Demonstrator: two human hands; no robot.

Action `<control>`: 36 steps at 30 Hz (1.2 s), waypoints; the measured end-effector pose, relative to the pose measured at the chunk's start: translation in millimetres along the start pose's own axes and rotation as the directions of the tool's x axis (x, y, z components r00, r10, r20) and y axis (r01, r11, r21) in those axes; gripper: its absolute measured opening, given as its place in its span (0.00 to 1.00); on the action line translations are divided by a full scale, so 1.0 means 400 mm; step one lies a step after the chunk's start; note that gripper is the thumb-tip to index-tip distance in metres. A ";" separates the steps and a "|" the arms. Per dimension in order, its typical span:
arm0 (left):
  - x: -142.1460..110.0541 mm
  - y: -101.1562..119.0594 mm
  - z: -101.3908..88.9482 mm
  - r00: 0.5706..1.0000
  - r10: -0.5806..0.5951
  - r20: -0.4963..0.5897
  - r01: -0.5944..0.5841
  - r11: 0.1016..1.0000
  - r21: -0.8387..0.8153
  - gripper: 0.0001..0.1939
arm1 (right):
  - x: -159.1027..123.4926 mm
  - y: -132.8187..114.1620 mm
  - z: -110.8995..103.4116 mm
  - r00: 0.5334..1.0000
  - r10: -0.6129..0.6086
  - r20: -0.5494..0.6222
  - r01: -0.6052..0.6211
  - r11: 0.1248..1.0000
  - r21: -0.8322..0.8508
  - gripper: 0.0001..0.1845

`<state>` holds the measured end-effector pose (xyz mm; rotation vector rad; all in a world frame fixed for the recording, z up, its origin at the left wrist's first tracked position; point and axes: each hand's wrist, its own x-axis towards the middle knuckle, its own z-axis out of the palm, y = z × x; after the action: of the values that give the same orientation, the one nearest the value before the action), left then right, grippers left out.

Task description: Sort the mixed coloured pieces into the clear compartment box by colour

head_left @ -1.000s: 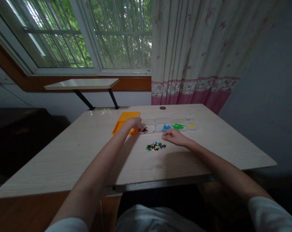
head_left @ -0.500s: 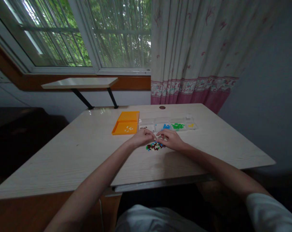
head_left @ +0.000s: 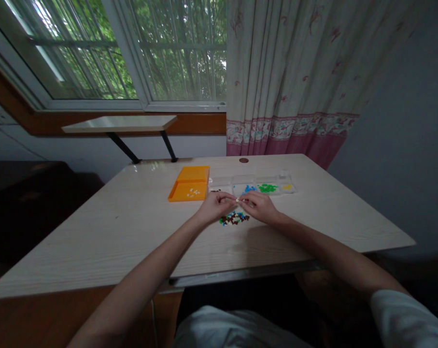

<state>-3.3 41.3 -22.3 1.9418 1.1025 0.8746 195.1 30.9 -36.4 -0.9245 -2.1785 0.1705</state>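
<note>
Fingertips of my left hand [head_left: 217, 207] and my right hand [head_left: 258, 205] meet over the table, both pinched on a small white piece [head_left: 237, 199]. Its exact kind is too small to make out. Just below them lies a mixed pile of small pieces [head_left: 234, 218] in brown, white, blue and green. Behind my hands is a clear divided tray [head_left: 291, 178], holding blue pieces [head_left: 249, 189], green pieces [head_left: 267, 188] and yellow pieces [head_left: 286, 187] in separate compartments. An orange open box [head_left: 190, 173] stands to the left, with several white pieces [head_left: 193, 192] in it.
A raised white shelf [head_left: 120, 124] on black legs stands at the table's back left. The pale wooden table [head_left: 124, 241] ends at a front edge near my body. A patterned curtain [head_left: 276, 96] hangs behind the back edge, and a round brown disc [head_left: 244, 160] sits there.
Both hands have risen slightly away from the pile, and their fingertips have come together on the white piece. The tray, the box and the pile stay in place.
</note>
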 end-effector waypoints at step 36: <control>0.000 -0.043 -0.245 0.934 -0.142 -0.328 0.348 0.570 0.744 0.18 | 0.003 0.071 -0.032 0.916 0.062 0.395 -0.120 0.985 0.124 0.11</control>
<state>-90.9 72.9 12.7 2.2993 2.1411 0.4650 219.6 50.3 -37.6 -0.9725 -2.4441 0.5993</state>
